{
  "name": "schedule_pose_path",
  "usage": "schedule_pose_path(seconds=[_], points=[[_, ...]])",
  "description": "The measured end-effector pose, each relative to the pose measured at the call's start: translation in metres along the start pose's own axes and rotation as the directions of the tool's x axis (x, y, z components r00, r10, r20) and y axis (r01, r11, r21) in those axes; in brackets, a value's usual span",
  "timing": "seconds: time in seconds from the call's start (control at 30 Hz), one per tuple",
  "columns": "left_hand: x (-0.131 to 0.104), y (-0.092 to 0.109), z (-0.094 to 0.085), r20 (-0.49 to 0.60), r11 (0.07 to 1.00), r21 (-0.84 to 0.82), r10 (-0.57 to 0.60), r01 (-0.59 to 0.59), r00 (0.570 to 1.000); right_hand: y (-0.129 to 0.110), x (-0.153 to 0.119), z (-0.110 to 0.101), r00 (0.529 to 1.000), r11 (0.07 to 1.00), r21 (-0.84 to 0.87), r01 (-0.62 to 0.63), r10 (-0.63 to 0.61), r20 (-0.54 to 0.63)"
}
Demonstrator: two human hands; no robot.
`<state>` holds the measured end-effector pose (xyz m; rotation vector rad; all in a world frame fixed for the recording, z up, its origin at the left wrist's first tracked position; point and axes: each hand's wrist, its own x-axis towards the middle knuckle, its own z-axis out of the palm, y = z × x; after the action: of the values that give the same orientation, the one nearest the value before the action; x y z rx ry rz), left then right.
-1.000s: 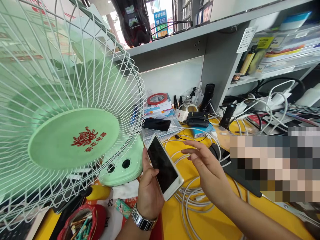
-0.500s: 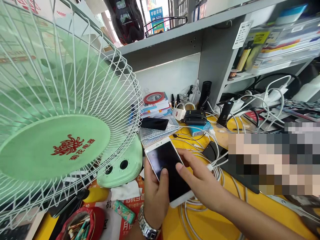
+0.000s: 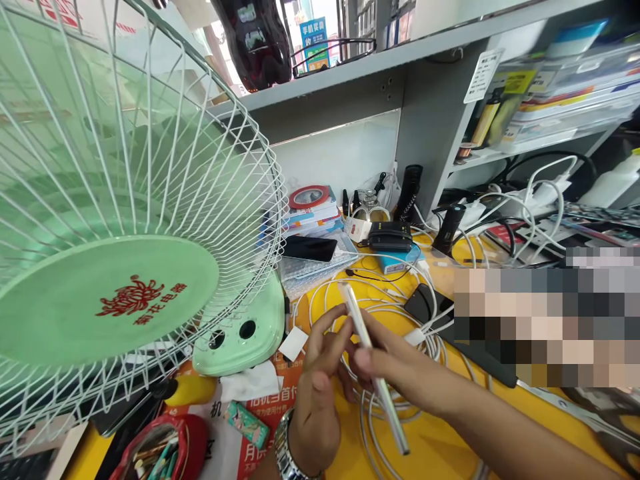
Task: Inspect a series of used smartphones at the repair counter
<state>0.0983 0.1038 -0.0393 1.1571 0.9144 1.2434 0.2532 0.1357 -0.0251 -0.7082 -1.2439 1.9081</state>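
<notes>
A white-edged smartphone [image 3: 387, 402] is turned on its side over the yellow tabletop, so its narrow edge faces me and its screen is out of sight. My right hand [image 3: 407, 370] grips it around the middle, thumb on the near side. On the phone's left is my left hand [image 3: 320, 380], wearing a metal watch [image 3: 290, 448]. Its thumb stands apart, and its bent fingers reach up beside the phone; whether they touch it I cannot tell. Coiled white cables [image 3: 373, 427] lie beneath the phone.
A green desk fan [image 3: 150, 293] fills the left side. A red pouch [image 3: 193, 443] of small items stands at the front left. Behind my hands lie a dark phone [image 3: 310, 248] and a black device [image 3: 390, 237]. Scissors [image 3: 565, 403] lie at right, near a pixelated area.
The phone has been tipped from screen-up to edge-on. My left hand has let go of its side and shifted its fingers; my right hand keeps hold.
</notes>
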Motion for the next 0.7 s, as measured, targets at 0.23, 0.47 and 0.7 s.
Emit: schedule_pose_path(seconds=[0.23, 0.47, 0.7], points=[[-0.004, 0.008, 0.006, 0.038, 0.983, 0.156, 0.095, -0.1, 0.995, 0.007, 0.002, -0.001, 0.996, 0.94, 0.331, -0.085, 0.084, 0.017], [-0.002, 0.008, -0.001, 0.169, 0.948, 0.268, 0.132, -0.174, 0.977, 0.006, 0.005, 0.0, 0.988, 0.905, 0.405, -0.134, 0.153, -0.016], [-0.003, 0.004, 0.0, 0.248, 0.819, 0.444, 0.278, -0.364, 0.928, -0.004, 0.004, 0.002, 0.96, 0.821, 0.535, -0.198, 0.273, -0.063]])
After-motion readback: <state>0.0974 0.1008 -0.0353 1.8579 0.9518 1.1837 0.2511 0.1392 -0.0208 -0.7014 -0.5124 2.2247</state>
